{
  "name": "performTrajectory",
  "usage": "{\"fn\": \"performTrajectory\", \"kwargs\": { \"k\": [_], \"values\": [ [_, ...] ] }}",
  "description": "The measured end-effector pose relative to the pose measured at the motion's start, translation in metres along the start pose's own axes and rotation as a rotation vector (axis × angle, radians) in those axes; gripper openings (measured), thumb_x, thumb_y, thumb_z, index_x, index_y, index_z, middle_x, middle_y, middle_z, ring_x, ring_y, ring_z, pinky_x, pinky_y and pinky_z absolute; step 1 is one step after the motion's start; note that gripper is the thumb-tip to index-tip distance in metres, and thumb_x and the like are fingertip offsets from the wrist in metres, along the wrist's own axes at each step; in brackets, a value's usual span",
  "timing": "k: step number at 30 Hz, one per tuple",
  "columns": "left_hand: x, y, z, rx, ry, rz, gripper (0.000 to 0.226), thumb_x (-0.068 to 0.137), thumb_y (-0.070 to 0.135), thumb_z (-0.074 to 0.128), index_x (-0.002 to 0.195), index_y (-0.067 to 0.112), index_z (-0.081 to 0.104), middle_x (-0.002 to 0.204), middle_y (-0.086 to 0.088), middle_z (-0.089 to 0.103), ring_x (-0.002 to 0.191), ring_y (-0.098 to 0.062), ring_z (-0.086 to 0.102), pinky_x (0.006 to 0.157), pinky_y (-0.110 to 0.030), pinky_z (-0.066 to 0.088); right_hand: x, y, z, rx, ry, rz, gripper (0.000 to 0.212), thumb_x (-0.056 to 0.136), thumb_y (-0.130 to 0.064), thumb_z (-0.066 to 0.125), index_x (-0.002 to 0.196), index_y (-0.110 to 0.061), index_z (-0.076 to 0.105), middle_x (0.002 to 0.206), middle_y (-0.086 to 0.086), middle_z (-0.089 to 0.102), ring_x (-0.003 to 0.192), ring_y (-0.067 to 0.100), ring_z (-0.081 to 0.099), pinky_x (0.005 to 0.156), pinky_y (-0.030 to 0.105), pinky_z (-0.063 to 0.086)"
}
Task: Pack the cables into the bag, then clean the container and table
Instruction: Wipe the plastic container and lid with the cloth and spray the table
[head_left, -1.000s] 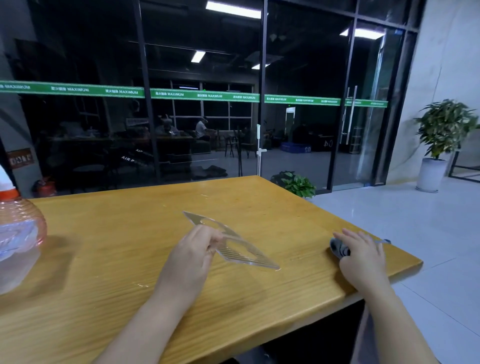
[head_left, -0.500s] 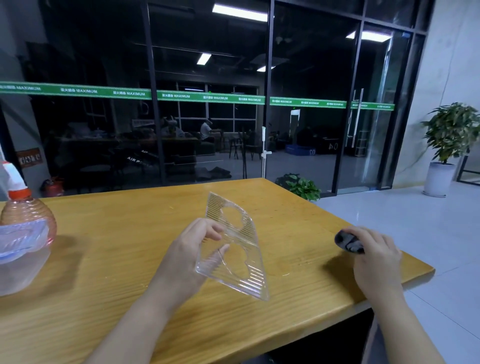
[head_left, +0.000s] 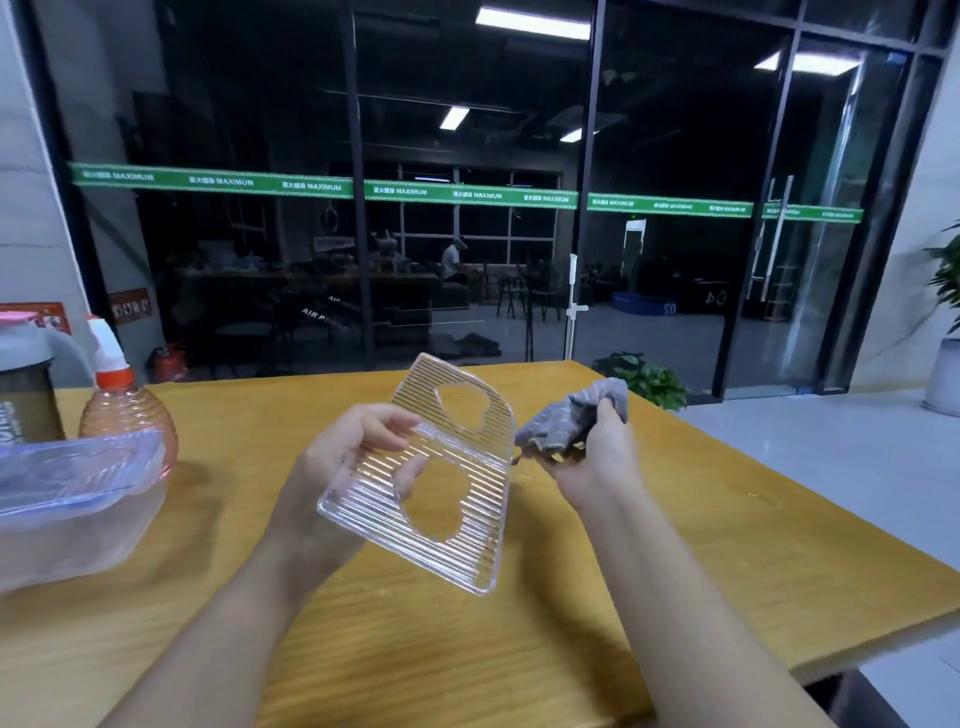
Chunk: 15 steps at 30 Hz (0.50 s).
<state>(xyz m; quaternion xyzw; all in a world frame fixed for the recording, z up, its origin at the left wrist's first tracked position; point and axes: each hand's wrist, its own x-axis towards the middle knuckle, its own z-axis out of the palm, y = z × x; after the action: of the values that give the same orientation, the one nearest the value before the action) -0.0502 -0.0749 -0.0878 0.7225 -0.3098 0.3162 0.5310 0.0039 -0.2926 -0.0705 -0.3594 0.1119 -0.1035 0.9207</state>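
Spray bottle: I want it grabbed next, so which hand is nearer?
Left. The left hand, holding the clear ridged tray, is nearer the spray bottle; the right hand, gripping the grey cloth, is farther.

Clear ribbed plastic tray (head_left: 441, 493) (glossy), grey cloth (head_left: 566, 421) — grained wooden table (head_left: 675, 545).

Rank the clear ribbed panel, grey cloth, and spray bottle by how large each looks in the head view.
1. Clear ribbed panel, largest, though nearest the camera.
2. Spray bottle, partly hidden.
3. Grey cloth, bunched; close to the bottle, so unsure.

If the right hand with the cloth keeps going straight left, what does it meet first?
Probably the right edge of the clear ribbed tray that the left hand holds; the gray cloth in the right hand already sits beside it.
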Motion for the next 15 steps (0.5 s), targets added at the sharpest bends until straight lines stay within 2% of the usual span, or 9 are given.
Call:
{"fn": "performTrajectory", "kwargs": {
  "k": [2, 5, 7, 9, 10, 12, 13, 15],
  "values": [
    [-0.002, -0.004, -0.006, -0.035, 0.023, 0.007, 0.017, 0.07, 0.029, 0.069, 0.079, 0.021, 0.056, 0.107, 0.007, 0.064, 0.1, -0.014, 0.062, 0.082, -0.019, 0.05, 0.0, 0.014, 0.013, 0.072, -0.067, 0.162, 0.031, 0.098, -0.042, 0.041, 0.106, -0.015, 0.055, 0.104, 0.01, 0.06, 0.094, 0.032, 0.062, 0.084, 0.051, 0.051],
    [-0.007, -0.016, -0.009, -0.091, 0.038, -0.02, 0.014, 0.071, 0.028, 0.069, 0.078, 0.026, 0.057, 0.112, 0.005, 0.064, 0.1, -0.018, 0.062, 0.086, -0.026, 0.051, -0.003, 0.031, 0.025, 0.117, -0.189, 0.319, 0.036, 0.096, -0.039, 0.044, 0.101, -0.006, 0.058, 0.103, 0.014, 0.063, 0.098, 0.032, 0.063, 0.093, 0.049, 0.047],
    [-0.01, -0.022, -0.011, -0.135, 0.054, -0.076, 0.015, 0.07, 0.028, 0.07, 0.078, 0.023, 0.058, 0.116, 0.002, 0.064, 0.102, -0.021, 0.062, 0.087, -0.03, 0.051, -0.004, 0.038, 0.026, 0.175, -0.272, 0.377, 0.042, 0.096, -0.044, 0.038, 0.113, -0.009, 0.054, 0.112, 0.019, 0.06, 0.106, 0.034, 0.059, 0.094, 0.048, 0.044],
    [-0.011, -0.024, -0.013, -0.145, 0.078, -0.107, 0.018, 0.068, 0.028, 0.07, 0.076, 0.02, 0.057, 0.117, 0.002, 0.064, 0.103, -0.02, 0.062, 0.087, -0.027, 0.05, -0.003, 0.038, 0.023, 0.256, -0.292, 0.4, 0.061, 0.097, -0.056, 0.025, 0.129, -0.009, 0.047, 0.132, 0.026, 0.051, 0.123, 0.042, 0.048, 0.092, 0.054, 0.04],
    [-0.011, -0.023, -0.013, -0.161, 0.087, -0.126, 0.019, 0.068, 0.028, 0.071, 0.075, 0.018, 0.057, 0.118, 0.003, 0.064, 0.103, -0.018, 0.063, 0.086, -0.025, 0.05, -0.003, 0.036, 0.021, 0.286, -0.289, 0.4, 0.064, 0.098, -0.054, 0.023, 0.133, -0.006, 0.044, 0.136, 0.027, 0.047, 0.125, 0.043, 0.045, 0.09, 0.056, 0.039],
    [-0.012, -0.022, -0.013, -0.225, 0.103, -0.171, 0.019, 0.067, 0.021, 0.074, 0.073, 0.014, 0.057, 0.116, 0.005, 0.066, 0.104, -0.016, 0.063, 0.082, -0.019, 0.05, -0.004, 0.034, 0.02, 0.335, -0.338, 0.396, 0.056, 0.102, -0.038, 0.031, 0.136, 0.005, 0.043, 0.129, 0.029, 0.052, 0.118, 0.045, 0.05, 0.087, 0.058, 0.04],
    [-0.013, -0.022, -0.012, -0.241, 0.103, -0.191, 0.019, 0.067, 0.017, 0.074, 0.073, 0.011, 0.057, 0.115, 0.005, 0.066, 0.104, -0.015, 0.064, 0.08, -0.017, 0.05, -0.004, 0.034, 0.02, 0.35, -0.378, 0.397, 0.05, 0.101, -0.03, 0.037, 0.134, 0.006, 0.045, 0.125, 0.032, 0.055, 0.113, 0.046, 0.053, 0.088, 0.059, 0.042],
    [-0.013, -0.018, -0.011, -0.237, 0.082, -0.202, 0.023, 0.064, 0.017, 0.075, 0.073, 0.006, 0.057, 0.111, 0.006, 0.068, 0.101, -0.012, 0.065, 0.078, -0.015, 0.05, -0.004, 0.037, 0.019, 0.337, -0.435, 0.418, 0.047, 0.097, -0.029, 0.048, 0.124, 0.009, 0.054, 0.122, 0.034, 0.056, 0.114, 0.048, 0.054, 0.099, 0.062, 0.037]
  ]
}}
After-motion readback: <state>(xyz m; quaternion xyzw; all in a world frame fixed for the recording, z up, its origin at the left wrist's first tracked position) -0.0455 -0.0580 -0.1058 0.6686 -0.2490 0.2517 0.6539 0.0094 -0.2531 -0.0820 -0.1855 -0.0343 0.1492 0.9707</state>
